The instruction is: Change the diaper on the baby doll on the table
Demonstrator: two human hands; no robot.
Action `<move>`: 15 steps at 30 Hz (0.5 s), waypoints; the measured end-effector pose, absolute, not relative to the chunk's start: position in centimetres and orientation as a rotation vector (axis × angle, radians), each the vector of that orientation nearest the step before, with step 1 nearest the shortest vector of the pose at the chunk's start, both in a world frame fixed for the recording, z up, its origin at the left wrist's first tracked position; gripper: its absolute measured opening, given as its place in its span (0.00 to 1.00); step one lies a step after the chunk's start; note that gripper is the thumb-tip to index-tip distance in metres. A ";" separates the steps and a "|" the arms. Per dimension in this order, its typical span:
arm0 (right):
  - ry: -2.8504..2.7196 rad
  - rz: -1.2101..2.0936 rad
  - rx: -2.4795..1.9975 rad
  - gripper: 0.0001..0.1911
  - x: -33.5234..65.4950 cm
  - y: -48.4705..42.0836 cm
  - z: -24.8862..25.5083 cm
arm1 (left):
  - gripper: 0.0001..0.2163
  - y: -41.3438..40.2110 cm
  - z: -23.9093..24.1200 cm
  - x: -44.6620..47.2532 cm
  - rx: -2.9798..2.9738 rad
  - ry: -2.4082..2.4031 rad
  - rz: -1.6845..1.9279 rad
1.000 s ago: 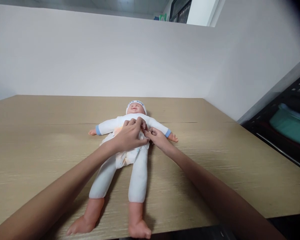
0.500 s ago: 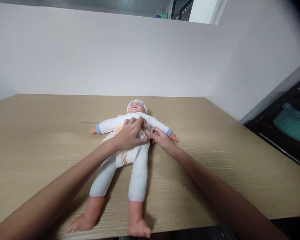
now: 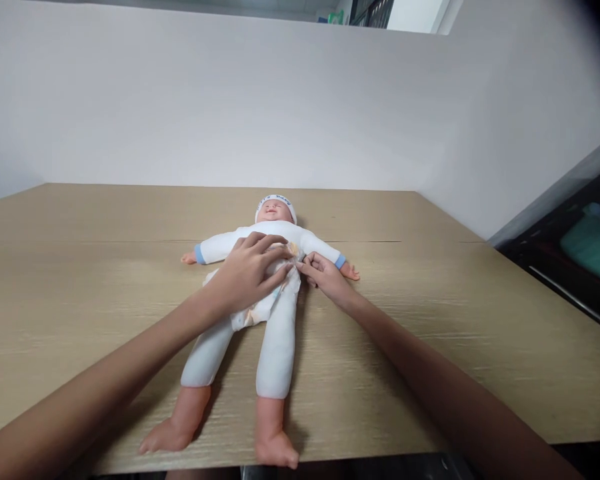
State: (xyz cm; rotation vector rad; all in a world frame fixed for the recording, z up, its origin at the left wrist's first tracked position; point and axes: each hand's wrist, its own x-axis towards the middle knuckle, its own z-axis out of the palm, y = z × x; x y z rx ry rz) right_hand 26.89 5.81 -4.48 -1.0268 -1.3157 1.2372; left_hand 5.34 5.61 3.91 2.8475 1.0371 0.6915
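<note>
A baby doll [image 3: 275,347] in a white suit with blue cuffs and a white cap lies on its back on the wooden table [image 3: 430,320], head away from me. A white diaper [image 3: 260,308] with coloured print is around its hips. My left hand [image 3: 247,270] lies flat on the doll's belly with fingers stretched out, pressing on the diaper front. My right hand [image 3: 325,277] is at the doll's side by the waist, its fingers pinched together on the edge of the diaper.
White partition walls [image 3: 230,113] stand behind and to the right of the table. A dark metal shelf [image 3: 570,267] with a green thing on it is at the far right. The doll's bare feet reach near the table's front edge.
My left hand has flattened and slid slightly lower on the doll's belly. My right hand stays pinched at the doll's waist, and the view has tilted down a little.
</note>
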 end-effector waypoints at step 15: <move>-1.251 1.055 -0.936 0.17 26.6 4.3 -4.2 | 0.13 7.1 -1.8 -7.4 2.484 1.499 0.794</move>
